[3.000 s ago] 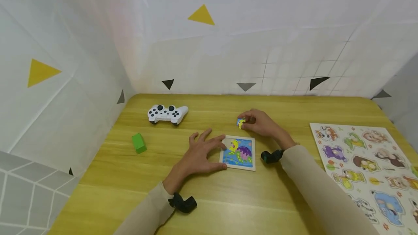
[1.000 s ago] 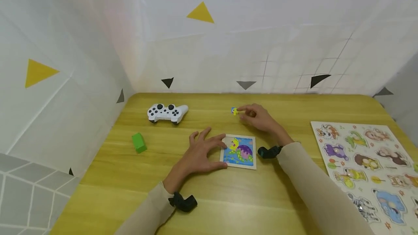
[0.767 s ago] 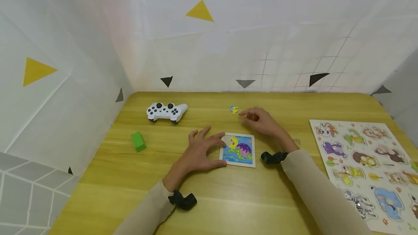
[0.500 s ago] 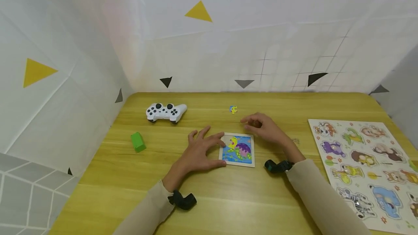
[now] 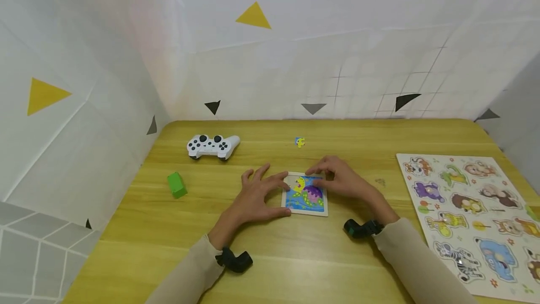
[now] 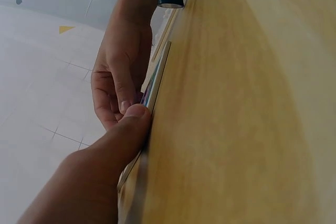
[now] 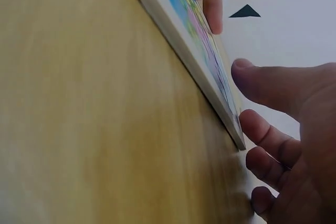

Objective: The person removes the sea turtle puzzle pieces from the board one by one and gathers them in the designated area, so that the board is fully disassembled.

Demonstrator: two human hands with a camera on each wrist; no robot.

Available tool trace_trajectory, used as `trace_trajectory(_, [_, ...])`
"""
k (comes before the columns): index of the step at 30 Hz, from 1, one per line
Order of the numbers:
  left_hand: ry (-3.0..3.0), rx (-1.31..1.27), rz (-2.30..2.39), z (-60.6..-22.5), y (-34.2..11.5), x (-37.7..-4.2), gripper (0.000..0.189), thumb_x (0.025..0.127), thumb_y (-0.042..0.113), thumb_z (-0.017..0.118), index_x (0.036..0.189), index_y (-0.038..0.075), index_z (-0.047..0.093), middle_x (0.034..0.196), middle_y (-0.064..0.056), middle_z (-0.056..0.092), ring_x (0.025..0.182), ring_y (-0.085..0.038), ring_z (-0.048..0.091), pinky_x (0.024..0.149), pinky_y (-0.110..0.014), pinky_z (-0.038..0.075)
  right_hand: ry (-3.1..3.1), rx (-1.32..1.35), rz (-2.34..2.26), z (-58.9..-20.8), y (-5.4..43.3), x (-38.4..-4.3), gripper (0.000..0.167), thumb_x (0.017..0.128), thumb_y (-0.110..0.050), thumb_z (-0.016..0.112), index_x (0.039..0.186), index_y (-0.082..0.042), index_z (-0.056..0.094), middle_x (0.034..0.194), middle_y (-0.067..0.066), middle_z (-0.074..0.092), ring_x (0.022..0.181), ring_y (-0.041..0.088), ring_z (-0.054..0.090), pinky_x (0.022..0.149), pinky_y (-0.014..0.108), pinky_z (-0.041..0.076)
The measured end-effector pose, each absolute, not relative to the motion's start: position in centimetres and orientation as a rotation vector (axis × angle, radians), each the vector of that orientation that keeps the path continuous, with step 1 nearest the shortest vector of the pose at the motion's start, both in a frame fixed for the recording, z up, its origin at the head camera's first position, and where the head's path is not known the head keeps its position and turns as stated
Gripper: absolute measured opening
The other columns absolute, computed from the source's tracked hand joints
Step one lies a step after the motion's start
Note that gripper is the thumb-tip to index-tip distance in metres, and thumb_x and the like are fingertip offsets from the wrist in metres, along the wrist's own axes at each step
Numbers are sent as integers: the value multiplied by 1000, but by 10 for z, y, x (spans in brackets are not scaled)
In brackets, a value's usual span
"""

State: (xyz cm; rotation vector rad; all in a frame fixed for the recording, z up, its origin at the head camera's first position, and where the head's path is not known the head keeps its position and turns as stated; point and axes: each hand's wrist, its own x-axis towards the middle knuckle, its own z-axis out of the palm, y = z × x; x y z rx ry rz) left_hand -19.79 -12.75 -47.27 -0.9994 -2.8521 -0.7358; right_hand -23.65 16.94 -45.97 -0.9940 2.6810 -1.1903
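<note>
From the head view, we've got the small turtle puzzle [image 5: 310,203] lying flat mid-worktop [image 5: 295,257], and the left hand [image 5: 257,201] is braced at its left side, fingers spread and relaxed, thumb at the near left corner. Over on the far right corner of the puzzle, the right hand [image 5: 341,179] comes in loosely bent, thumb above the picture! Near the worktop's far edge we see a loose yellow-and-blue piece [image 5: 300,142]; a white game controller [image 5: 213,147] sits by the far left corner, a green block [image 5: 176,185] towards the left edge, an animal board [image 5: 473,187] by the right edge. In the left wrist view, we see the left thumb pressing the puzzle's edge; whether the right thumb touches it, we can't tell. In the right wrist view, that right thumb stands apart from its curved fingers, grasping nothing!
</note>
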Motion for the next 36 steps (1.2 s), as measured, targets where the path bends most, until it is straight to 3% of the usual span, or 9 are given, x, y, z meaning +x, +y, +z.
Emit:
trace_trajectory(3, [-2848, -1004, -740, -474, -128, -196, 51, 80, 70, 72, 121, 41, 65, 160, 16, 43, 156, -38, 22, 115, -65, 10, 2694, -1033, -1158, -461, 165, -235, 22, 91, -14, 77, 113, -16, 78, 109, 0, 74, 86, 20, 52, 76, 32, 39])
trace_trajectory(11, [-2836, -1016, -734, -477, -128, -196, 50, 81, 72, 71, 121, 42, 64, 160, 16, 43, 155, -39, 22, 115, -64, 10, 2746, -1111, -1070, -459, 157, -230, 22, 94, -13, 73, 115, -16, 77, 111, 4, 71, 101, 23, 56, 89, 40, 37])
trace_trajectory(24, [-2810, -1024, -723, -475, -127, -197, 51, 79, 69, 74, 121, 40, 65, 160, 14, 44, 155, -38, 24, 114, -64, 12, 2793, -1030, -1044, -457, 150, -228, 23, 93, -14, 74, 115, -18, 77, 111, 5, 68, 101, 23, 50, 86, 40, 32])
trace_trajectory(36, [-2816, -1012, -736, -474, -128, -198, 51, 80, 69, 74, 121, 40, 65, 160, 14, 44, 155, -39, 23, 114, -64, 10, 2797, -1001, -1041, -459, 144, -226, 30, 94, -11, 70, 121, -24, 75, 121, 9, 65, 107, 27, 47, 87, 45, 27])
